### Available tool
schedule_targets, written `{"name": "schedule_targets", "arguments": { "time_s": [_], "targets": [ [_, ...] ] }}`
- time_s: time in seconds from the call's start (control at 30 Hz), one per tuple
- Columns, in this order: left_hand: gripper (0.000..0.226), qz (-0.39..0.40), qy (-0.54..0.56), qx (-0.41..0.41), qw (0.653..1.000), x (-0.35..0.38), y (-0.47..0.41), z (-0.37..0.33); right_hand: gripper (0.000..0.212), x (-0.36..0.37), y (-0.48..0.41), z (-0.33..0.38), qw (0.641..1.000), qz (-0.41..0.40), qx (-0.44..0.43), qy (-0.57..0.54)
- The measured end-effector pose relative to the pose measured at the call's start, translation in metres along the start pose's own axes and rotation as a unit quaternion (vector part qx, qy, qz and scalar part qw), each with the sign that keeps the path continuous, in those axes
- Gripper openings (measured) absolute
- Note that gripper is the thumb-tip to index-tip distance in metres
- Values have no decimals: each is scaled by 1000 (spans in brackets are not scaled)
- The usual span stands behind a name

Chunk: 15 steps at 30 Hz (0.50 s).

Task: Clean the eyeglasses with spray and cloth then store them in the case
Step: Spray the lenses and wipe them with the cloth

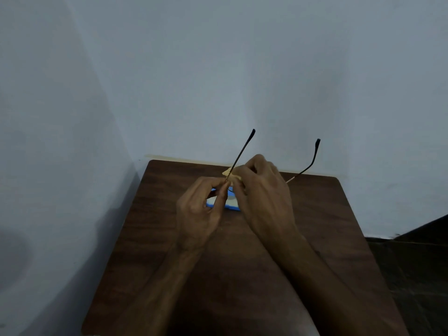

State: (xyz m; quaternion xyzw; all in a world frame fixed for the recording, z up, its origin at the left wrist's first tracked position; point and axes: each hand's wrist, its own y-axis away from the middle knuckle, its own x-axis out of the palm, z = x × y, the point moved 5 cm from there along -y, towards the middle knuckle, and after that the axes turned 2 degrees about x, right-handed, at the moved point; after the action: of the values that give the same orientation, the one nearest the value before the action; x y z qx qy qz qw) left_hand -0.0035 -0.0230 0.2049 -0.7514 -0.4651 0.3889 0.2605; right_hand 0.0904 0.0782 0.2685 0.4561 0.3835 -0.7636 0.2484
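1. Fingers [221, 194] of the left hand [197, 214] pinch shut on the eyeglasses [238, 157] at the frame's left end, thumb & index tips meeting near the hinge; wrist bent slightly, forearm coming up from the near edge of the table [315, 226].
2. Right hand [263, 197] curls closed round a yellowish cloth [229, 174], pressed onto the glasses' front; only a corner of cloth shows past the knuckles; lenses hidden behind the hand.
3. Both hands touch at the fingertips, held above the table, over its far-centre area.
4. Glasses are up in the air w/ temples open; left temple points up & away toward the wall [218, 69]; right temple sticks out to the right past the right hand, curved tip up.
5. Blue case [232, 206] lies on the table under the hands, mostly covered by them; open or closed: can't tell.
6. Table's far edge sits close to the wall; left edge close to the left wall; right side opens onto dark floor [417, 263]; near half of the tabletop bare apart from the forearms.
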Motion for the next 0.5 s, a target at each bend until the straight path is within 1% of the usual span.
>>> {"name": "schedule_targets", "arguments": {
  "time_s": [0.07,0.13,0.27,0.37,0.43,0.5],
  "targets": [
    [21,-12,1,-4,1000,-1,-3,1,14,2,5,3,1000,20,-9,-21],
    [20,-14,1,1,1000,-2,-4,0,15,1,9,-2,999,31,0,-24],
    [22,-8,5,13,1000,1,-4,-6,14,-7,-3,-5,1000,4,8,-13],
    [20,-18,9,7,1000,1,-4,-5,13,-5,1,3,999,22,-15,-37],
    [20,-15,-1,11,1000,0,-3,-5,11,-5,6,0,999,36,-13,-23],
    [22,-7,-9,17,1000,1,-1,-6,12,-9,4,-6,1000,17,2,-7]
  ]
}}
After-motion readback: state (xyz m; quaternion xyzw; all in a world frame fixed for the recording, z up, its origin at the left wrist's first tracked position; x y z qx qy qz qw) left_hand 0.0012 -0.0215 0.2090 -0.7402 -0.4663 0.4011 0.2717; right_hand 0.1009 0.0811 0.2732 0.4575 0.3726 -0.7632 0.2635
